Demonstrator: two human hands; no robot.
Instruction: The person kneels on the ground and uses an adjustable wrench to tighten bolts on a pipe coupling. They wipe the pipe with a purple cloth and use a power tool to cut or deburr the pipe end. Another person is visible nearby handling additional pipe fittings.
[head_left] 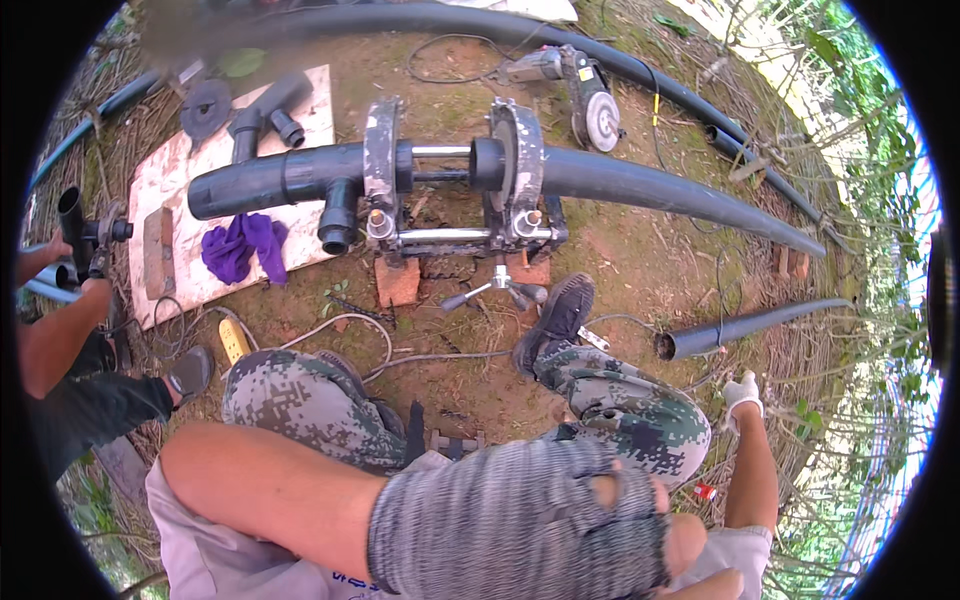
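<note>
Gloved left hand (520, 520) rests near camouflage legs (330, 405), below clamped black pipes (620, 185).

Soft daylight, fisheye warp, blurred top-left

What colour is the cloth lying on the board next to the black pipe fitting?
Purple. The crumpled cloth shows best in the head view, on the pale board.

The grey glove (520, 520) hides its hand's fingers; the other hand is out of view
</note>
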